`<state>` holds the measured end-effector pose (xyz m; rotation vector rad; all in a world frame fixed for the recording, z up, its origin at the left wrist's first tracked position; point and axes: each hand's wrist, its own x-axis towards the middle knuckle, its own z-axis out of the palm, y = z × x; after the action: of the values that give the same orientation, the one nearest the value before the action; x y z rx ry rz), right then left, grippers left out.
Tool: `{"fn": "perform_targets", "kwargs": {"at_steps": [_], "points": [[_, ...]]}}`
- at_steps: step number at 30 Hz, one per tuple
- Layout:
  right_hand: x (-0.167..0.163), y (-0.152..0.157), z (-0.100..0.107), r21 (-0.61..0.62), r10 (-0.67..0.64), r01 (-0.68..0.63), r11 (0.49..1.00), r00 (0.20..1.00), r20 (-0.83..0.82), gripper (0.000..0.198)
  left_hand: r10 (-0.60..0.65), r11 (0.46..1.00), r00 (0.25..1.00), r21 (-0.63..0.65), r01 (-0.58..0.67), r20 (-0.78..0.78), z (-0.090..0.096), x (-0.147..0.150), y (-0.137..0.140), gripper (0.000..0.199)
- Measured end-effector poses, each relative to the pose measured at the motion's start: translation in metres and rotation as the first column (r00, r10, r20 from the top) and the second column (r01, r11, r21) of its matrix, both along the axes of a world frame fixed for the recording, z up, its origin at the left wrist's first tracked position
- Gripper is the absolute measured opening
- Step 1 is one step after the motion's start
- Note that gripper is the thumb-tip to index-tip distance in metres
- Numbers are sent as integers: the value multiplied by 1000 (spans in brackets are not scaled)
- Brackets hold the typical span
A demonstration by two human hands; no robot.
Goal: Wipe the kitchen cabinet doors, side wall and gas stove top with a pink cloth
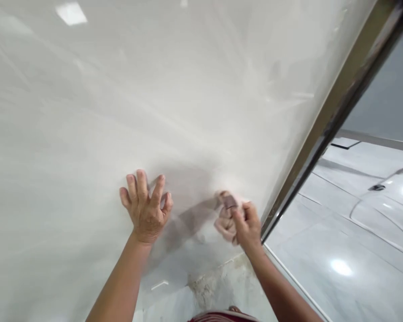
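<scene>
My left hand lies against a glossy pale grey wall panel, its fingers spread and nothing in it. To the right, my right hand grips a crumpled, pinkish-beige rag with a darker brownish patch. Motion blurs the rag a little. It is at the panel's lower right part, and I cannot tell whether it touches the surface. A shadow falls on the panel between the two hands.
A dark metal-edged frame slants along the panel's right side. Beyond it, a shiny white floor carries a thin cable and a small dark object. Below the panel is a stained, rough patch, near my striped red clothing.
</scene>
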<state>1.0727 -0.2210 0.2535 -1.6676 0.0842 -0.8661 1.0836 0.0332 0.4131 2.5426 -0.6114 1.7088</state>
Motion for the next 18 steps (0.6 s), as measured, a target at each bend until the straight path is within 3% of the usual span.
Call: {"fn": "perform_targets", "kwargs": {"at_steps": [3,5,8,10,12,14,16,18], "points": [[27,-11,45,2,-280,284,959,945,167,28,-99,994,994,-43,97,-47,0,-22,-3,47],[40,10,54,-102,-317,342,934,926,205,24,-198,975,975,-126,185,-100,-11,-41,-1,45],[42,62,29,-337,-186,233,912,969,165,16,-323,921,918,-298,249,-231,-49,-69,6,40],[29,94,-5,-489,33,22,872,994,103,14,-379,859,866,-472,198,-326,-86,-85,11,32],[10,114,-44,-617,293,-223,755,956,13,14,-428,727,793,-686,17,-433,-123,-98,16,29],[-8,122,-80,-676,495,-413,610,865,-81,12,-504,495,680,-823,-277,-532,-154,-107,20,46],[-22,122,-107,-669,617,-548,502,769,-168,10,-587,237,588,-813,-533,-556,-176,-115,26,65],[-30,116,-120,-619,663,-632,466,713,-228,13,-626,47,568,-753,-656,-534,-186,-121,31,75]]}}
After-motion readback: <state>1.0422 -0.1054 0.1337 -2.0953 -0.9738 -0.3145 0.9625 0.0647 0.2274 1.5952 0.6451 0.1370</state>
